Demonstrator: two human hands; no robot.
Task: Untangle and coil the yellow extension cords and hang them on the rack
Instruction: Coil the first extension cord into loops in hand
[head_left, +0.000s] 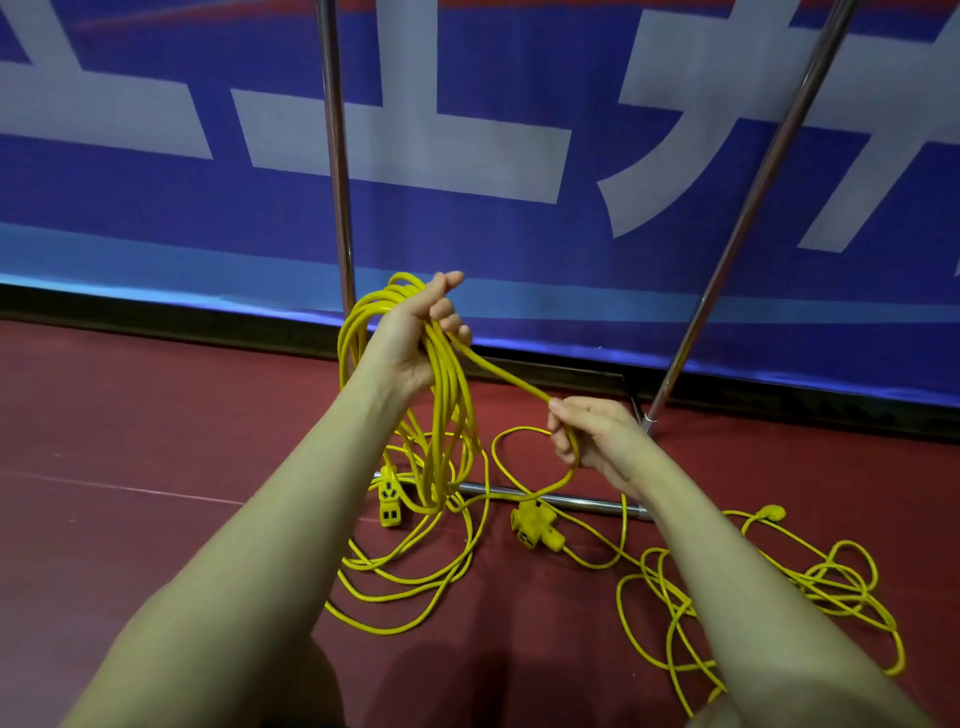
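Note:
My left hand (421, 338) holds a bundle of coiled yellow cord loops (447, 405) raised above the floor, fingers curled round the strands. From it one strand runs down and right to my right hand (587, 441), which grips that strand. A yellow socket end (388, 499) hangs below the coil near the floor. A yellow multi-outlet block (537, 527) lies on the floor by the rack's base bar. A second tangled yellow cord (779, 587) lies on the floor at the right, its plug (772, 513) beside it. The metal rack (335, 156) stands just behind the coil.
The rack's second upright (753, 208) slants up to the right, and its chrome base bar (566, 499) lies across the red floor. A blue banner wall (519, 130) with white lettering closes off the back. Loose cord loops (405, 587) spread over the floor in front of me.

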